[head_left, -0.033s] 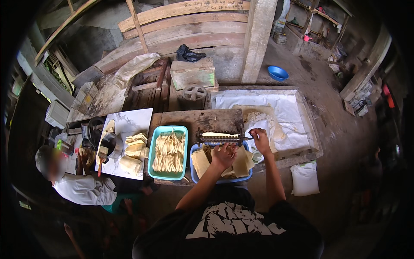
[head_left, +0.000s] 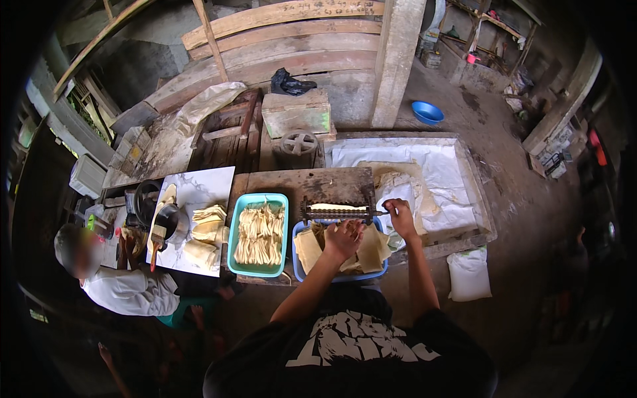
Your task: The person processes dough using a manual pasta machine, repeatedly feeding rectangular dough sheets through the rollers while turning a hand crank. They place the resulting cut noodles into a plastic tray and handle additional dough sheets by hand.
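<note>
Nothing visible has shifted from the earlier frame, taken at the same instant: both hands sit where they were, and the trays and sheets lie unchanged. The left hand [head_left: 343, 239] is curled, knuckles up, over the pale dough sheets [head_left: 307, 250] stacked in the blue tray [head_left: 296, 273], just below the roller cutter [head_left: 337, 212]; it appears to press or pinch a sheet, though the fingers are hidden beneath the knuckles, so the exact grip cannot be told. The right hand [head_left: 401, 216] is closed around the crank at the cutter's right end. The cutter lies across the wooden desk [head_left: 298, 182], just above the left hand, with a pale strip of dough showing along its top. Left of the left hand, the teal tray [head_left: 233, 259] holds a heap of cut, pale strips [head_left: 259, 233]. Further left, folded dough pieces [head_left: 207, 233] rest on a white board [head_left: 199, 189], beside a dark pot [head_left: 171, 222] and a brush [head_left: 156, 240], where another person [head_left: 123, 285] sits. Beyond the right hand, a shallow wooden frame lined with white sheeting [head_left: 444, 172] holds a few loose dough sheets. A white sack [head_left: 468, 274] lies on the floor to the right of the right forearm.
</note>
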